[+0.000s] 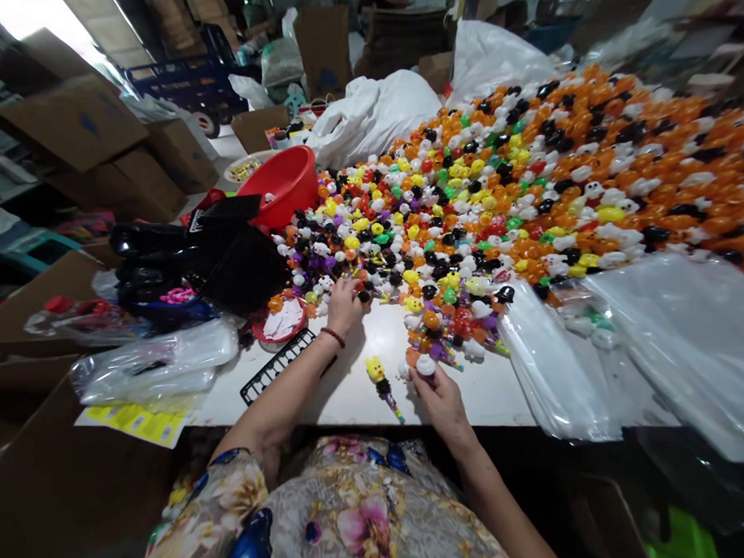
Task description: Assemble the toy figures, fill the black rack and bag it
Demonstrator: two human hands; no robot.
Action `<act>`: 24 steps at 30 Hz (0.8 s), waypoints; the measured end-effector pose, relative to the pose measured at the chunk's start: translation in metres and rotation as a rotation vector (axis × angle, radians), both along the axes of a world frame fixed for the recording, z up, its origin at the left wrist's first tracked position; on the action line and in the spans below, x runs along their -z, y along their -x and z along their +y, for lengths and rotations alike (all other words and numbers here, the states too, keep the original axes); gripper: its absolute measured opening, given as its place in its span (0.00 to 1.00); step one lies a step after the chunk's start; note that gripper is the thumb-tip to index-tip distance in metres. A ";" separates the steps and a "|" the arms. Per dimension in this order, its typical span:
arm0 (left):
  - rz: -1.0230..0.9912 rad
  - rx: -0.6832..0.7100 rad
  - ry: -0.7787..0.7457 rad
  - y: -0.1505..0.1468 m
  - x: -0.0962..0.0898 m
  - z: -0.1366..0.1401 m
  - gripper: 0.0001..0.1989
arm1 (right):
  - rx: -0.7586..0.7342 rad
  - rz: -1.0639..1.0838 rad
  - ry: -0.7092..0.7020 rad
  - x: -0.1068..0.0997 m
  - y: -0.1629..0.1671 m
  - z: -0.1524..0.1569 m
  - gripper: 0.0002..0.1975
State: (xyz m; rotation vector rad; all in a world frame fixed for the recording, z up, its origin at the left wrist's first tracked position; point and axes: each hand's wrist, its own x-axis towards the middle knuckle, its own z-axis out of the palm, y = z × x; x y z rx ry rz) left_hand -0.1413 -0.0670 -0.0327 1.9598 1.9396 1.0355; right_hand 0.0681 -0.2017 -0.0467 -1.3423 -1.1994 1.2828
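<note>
My left hand (345, 306), a beaded bracelet at its wrist, reaches to the near edge of a heap of small plastic figures (410, 231). Its fingers are apart and touch pieces there; their tips are partly hidden. Closed in my right hand (442, 399) is a white, swirl-topped plastic figure (426, 365); an orange piece and another white one lie against the fingers. Between my hands a yellow animal-headed stick toy (377, 377) with a multicoloured stem lies on the white table (343, 400). Beyond my right hand is a cluster of similar stick toys (447, 326).
Left of my arm are a black slotted rack (277, 365), a red dish with white paper slips (283, 321), black bags (226, 258) and clear bags (162, 357). A red basin (287, 182) stands behind. Clear plastic bags (558, 363) cover the right side.
</note>
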 end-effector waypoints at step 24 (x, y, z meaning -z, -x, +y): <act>0.583 0.255 0.343 0.013 -0.010 0.032 0.11 | -0.046 0.311 0.212 -0.011 0.000 -0.011 0.30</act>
